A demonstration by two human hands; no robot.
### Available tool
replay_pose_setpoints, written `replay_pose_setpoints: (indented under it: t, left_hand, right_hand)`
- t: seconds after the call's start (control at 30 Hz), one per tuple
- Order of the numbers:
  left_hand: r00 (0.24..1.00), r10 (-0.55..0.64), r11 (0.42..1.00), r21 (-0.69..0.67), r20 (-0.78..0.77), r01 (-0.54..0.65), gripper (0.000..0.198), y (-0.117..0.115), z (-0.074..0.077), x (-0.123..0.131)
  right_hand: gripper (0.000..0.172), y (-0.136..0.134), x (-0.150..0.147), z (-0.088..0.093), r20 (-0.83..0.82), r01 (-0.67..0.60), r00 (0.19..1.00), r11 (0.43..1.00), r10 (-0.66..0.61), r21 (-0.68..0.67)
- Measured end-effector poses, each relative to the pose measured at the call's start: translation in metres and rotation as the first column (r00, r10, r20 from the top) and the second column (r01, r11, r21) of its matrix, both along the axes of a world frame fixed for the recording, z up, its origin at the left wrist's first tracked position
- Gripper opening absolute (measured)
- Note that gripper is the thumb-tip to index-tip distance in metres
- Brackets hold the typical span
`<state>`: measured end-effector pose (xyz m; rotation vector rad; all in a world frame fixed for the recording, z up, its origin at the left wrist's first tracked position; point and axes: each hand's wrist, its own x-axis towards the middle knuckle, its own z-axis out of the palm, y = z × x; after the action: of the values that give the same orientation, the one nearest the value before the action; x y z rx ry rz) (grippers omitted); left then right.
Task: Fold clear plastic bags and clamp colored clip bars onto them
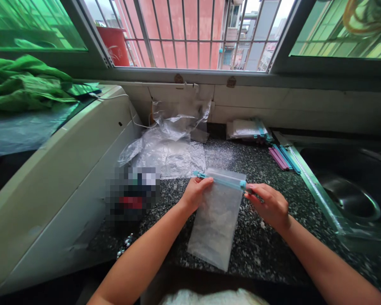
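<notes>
A translucent plastic bag point(216, 224) hangs over the front of the dark speckled counter, tilted a little, its upper end crossed by a teal sealing clip point(227, 181). My left hand point(195, 192) pinches the clip and bag at the left side, thumb on top. At the clip's right end, my right hand point(269, 204) has its thumb and fingers closed together; what exactly lies between those fingertips is partly hidden. Part of the bag's top edge stands above the clip.
Crumpled clear plastic sheeting point(174, 148) lies behind my left hand. Flat bags with teal clips point(246, 129) are stacked by the wall. Purple and blue clip strips point(281, 158) lie beside the sink point(346, 190). A blurred dark item point(131, 195) is at left.
</notes>
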<state>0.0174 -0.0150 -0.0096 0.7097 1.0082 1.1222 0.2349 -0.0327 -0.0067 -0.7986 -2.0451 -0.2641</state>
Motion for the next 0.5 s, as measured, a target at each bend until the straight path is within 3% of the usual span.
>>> replay_pose_setpoints:
  t: [0.23,0.5]
  left_hand:
    - [0.998,-0.033,0.996,0.084,-0.062,0.038,0.044,-0.0002,0.0020,0.0002]
    - [0.989,-0.013,0.984,0.176,-0.146,0.038,0.046,-0.0055,0.0044,0.0017]
  right_hand:
    - [0.025,0.0024,0.0003,0.0021,0.099,0.011,0.995,1.000,-0.014,0.027]
    - [0.024,0.0023,0.0001,0.0051,0.123,0.010,0.992,0.997,0.000,-0.077]
